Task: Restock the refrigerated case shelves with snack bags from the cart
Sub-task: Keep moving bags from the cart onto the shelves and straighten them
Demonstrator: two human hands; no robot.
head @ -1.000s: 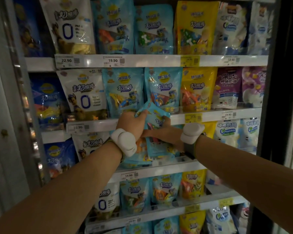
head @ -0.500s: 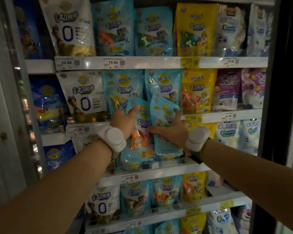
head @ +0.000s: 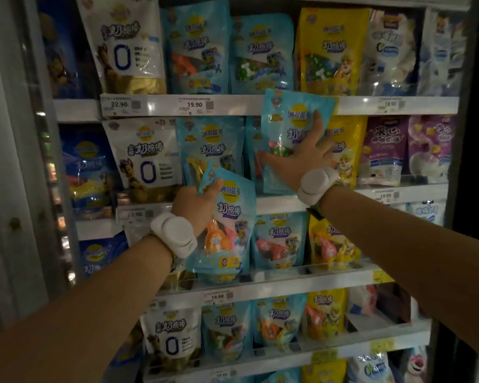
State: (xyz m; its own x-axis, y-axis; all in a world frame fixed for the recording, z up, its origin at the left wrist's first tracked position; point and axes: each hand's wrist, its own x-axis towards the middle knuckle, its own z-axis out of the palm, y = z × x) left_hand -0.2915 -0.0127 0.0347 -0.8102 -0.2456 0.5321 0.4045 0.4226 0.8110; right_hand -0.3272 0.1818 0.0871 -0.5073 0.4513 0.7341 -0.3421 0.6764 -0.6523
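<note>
I face a refrigerated case whose shelves (head: 233, 105) are filled with upright snack bags. My right hand (head: 302, 156) grips a light blue snack bag (head: 285, 117) from the front, fingers spread over it, and holds it up in front of the second shelf, its top overlapping the shelf rail above. My left hand (head: 195, 205) pinches the top corner of a second light blue bag (head: 227, 225), which hangs tilted in front of the third shelf. Both wrists carry white bands. The cart is out of view.
White, blue, yellow and purple bags stand in rows on every shelf behind clear lips, with price tags on the rails. The case's door frame (head: 476, 189) rises at the right, and a pale wall panel (head: 9, 161) at the left.
The two bags, held together in front of the third shelf a second ago, have separated. My right hand has lifted its bag up and to the right; my left hand stays low with the other.
</note>
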